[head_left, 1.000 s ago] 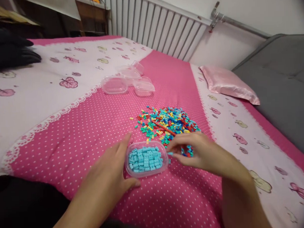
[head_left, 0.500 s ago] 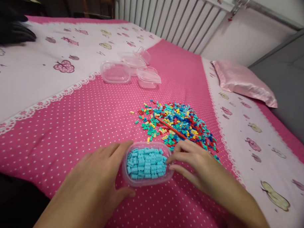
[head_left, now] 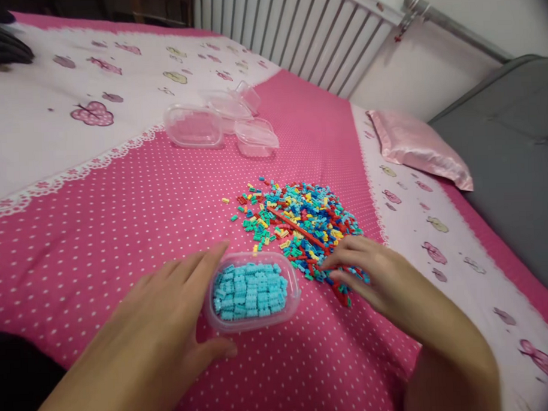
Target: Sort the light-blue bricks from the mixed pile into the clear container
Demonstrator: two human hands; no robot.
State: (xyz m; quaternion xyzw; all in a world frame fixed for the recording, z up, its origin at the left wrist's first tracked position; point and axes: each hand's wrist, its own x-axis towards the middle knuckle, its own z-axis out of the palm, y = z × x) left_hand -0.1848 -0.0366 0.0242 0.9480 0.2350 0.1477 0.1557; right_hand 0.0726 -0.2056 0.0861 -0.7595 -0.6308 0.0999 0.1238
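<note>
A clear oval plastic container (head_left: 295,297) full of light-blue toy bricks (head_left: 250,290) rests on the bed in front of me. My left hand (head_left: 170,311) curves round its left end, with thumb and fingers spread apart. To the right, my right hand (head_left: 363,265) reaches down to the near edge of a pile of mixed toy bricks (head_left: 310,207). Thumb and fingers there are slightly apart, with no brick visible between them. Red, yellow, green and blue pieces make up the pile. A long thin red stick (head_left: 297,227) lies across it.
Clear plastic containers (head_left: 195,142) and lids stand together beyond the pile. A pink pillow (head_left: 420,146) lies at the right beside the grey headboard (head_left: 500,131). Behind the bed is a white radiator (head_left: 277,31). A black glove-like object (head_left: 3,47) sits at the far left.
My right hand has left the container's right end and moved right to the brick pile. My left hand stays by the container. The whole view has shifted slightly.
</note>
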